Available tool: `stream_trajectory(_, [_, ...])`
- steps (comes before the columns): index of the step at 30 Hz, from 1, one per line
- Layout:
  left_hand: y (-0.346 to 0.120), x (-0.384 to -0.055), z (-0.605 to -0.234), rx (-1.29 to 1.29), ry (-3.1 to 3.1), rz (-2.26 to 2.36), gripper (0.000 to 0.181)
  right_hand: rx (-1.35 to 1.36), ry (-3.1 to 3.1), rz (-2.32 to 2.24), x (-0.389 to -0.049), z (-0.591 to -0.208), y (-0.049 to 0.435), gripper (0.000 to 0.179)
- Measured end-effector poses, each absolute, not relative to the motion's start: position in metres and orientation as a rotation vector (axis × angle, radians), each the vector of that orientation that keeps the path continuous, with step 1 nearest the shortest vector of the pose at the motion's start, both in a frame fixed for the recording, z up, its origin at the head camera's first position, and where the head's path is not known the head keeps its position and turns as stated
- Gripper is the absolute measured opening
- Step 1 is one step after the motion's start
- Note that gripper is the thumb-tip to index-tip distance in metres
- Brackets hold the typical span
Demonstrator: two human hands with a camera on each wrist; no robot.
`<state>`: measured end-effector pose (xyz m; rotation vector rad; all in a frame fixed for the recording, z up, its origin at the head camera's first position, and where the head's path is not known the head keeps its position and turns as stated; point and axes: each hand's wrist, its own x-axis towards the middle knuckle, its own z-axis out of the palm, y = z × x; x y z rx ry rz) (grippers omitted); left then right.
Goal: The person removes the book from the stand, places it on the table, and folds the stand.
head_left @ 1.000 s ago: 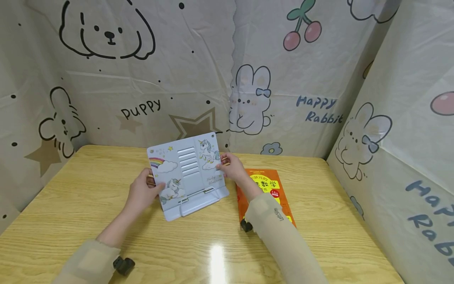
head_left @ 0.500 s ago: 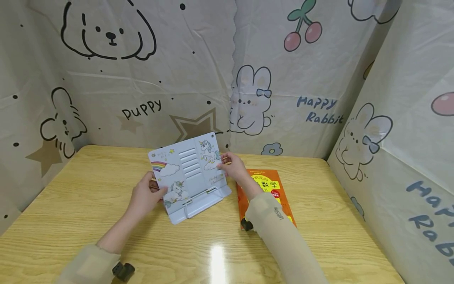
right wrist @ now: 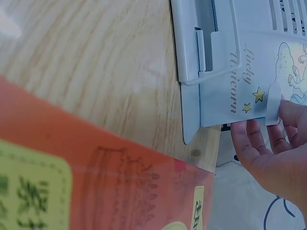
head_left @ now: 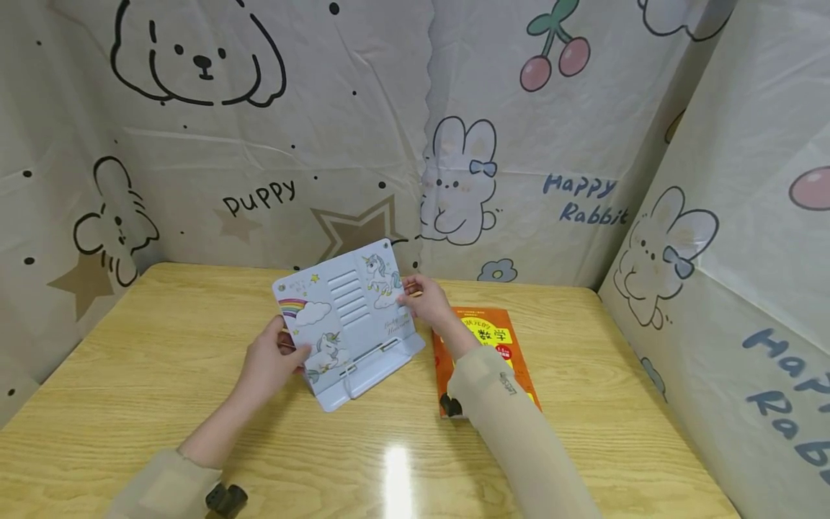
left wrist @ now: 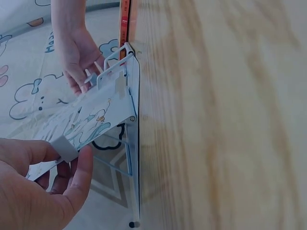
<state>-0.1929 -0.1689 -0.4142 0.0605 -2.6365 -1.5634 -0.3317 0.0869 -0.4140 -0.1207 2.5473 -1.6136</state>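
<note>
A white metal book stand [head_left: 353,324] with unicorns, a rainbow and stars on its plate stands tilted on the wooden table. Its lower ledge faces the person, and a wire page holder [right wrist: 235,48] loops across the front. My left hand [head_left: 269,357] pinches the plate's left edge; in the left wrist view thumb and fingers grip a small white clip [left wrist: 64,148] there. At the opposite edge, my right hand [head_left: 428,301] holds the plate by another white clip [right wrist: 273,104]. The left wrist view shows the base and a wire support [left wrist: 128,155] beneath the raised plate.
An orange book [head_left: 496,321] with a yellow patch lies right of the stand, partly under the right forearm. Behind the table [head_left: 162,346] hangs a cloth [head_left: 363,144] printed with puppies and rabbits. Another cloth side rises at the right.
The stand has turned slightly, its left side swinging toward the person and a little right. My left hand has moved along with it; my right hand has stayed nearly in place.
</note>
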Motion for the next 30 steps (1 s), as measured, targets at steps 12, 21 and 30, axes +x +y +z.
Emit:
stream_trajectory(12, [-0.162,-0.187,-0.411,0.054,-2.622,-1.606,0.035,-0.156,2.590,-1.579,-0.335,-0.414,0.086,0.028])
stream_trajectory(21, [-0.162,-0.186,-0.413,0.039,-2.642,-1.629,0.036,-0.204,2.601,-1.584,-0.334,-0.411,0.084,0.029])
stream_trajectory(30, [-0.177,-0.197,-0.388,-0.043,-2.623,-1.624,0.045,-0.238,2.639,-1.575,-0.324,-0.412,0.085,0.037])
